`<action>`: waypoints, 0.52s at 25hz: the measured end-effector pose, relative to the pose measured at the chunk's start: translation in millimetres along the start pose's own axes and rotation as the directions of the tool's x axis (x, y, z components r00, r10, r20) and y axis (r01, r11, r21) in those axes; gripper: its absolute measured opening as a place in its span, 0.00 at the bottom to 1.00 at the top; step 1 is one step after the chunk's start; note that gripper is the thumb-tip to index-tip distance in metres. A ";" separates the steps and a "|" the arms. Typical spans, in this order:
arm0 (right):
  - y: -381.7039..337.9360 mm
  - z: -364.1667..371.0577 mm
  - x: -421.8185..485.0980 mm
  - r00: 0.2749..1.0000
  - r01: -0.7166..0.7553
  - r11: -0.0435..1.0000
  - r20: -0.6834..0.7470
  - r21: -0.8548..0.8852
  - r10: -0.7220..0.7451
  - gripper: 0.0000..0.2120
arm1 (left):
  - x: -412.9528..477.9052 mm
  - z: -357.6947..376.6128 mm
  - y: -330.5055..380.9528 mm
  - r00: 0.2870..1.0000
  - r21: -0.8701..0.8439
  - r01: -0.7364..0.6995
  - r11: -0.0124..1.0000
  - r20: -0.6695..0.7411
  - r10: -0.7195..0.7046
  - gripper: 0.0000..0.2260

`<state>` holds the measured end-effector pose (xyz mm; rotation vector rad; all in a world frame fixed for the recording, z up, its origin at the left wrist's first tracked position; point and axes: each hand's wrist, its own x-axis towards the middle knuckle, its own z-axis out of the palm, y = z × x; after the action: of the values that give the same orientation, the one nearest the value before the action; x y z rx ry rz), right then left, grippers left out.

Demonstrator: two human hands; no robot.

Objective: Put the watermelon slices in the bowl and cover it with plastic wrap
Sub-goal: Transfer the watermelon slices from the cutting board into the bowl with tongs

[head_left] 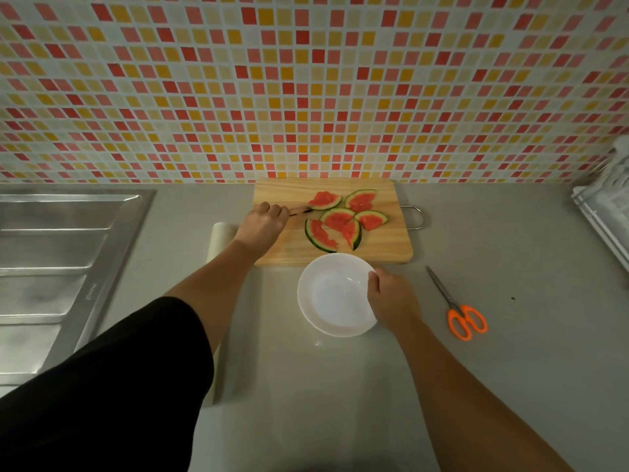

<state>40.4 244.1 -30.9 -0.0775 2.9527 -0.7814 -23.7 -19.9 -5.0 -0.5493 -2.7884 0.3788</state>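
Several watermelon slices (343,219) with red flesh and green rind lie on a wooden cutting board (384,247). My left hand (263,223) rests on the board's left side, shut on chopsticks (299,210) whose tips touch the far-left slice. An empty white bowl (335,294) stands on the counter just in front of the board. My right hand (391,298) grips its right rim. A plastic wrap roll (221,240) lies left of the board, partly hidden by my left forearm.
Orange-handled scissors (459,311) lie on the grey counter right of the bowl. A steel sink drainboard (58,260) fills the left side. A white rack (606,206) stands at the right edge. A tiled wall rises behind the board.
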 end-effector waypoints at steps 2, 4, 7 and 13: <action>0.3 0.7 -3.0 1.000 -0.026 0.996 0.005 0.088 0.025 0.14 | -0.2 -1.3 -0.8 0.999 -0.006 0.012 1.000 -0.035 -0.012 0.09; 1.6 2.4 -6.4 0.996 -0.090 0.961 0.029 0.260 0.085 0.14 | -0.9 -0.8 -2.4 0.997 -0.076 0.056 0.996 -0.053 -0.060 0.08; 2.2 5.0 -7.0 0.983 -0.185 0.906 0.063 0.381 0.174 0.14 | -2.4 -4.9 -5.2 0.984 -0.197 0.144 0.970 -0.074 -0.161 0.07; 1.5 5.4 -7.3 0.976 -0.216 0.880 0.068 0.422 0.207 0.17 | -29.2 -42.0 -9.6 0.922 -0.371 0.012 0.928 -0.355 -0.154 0.07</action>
<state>48.2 243.2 -35.8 0.2614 2.6315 -1.3542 12.3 -31.9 30.7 -0.5118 -2.4927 -0.2510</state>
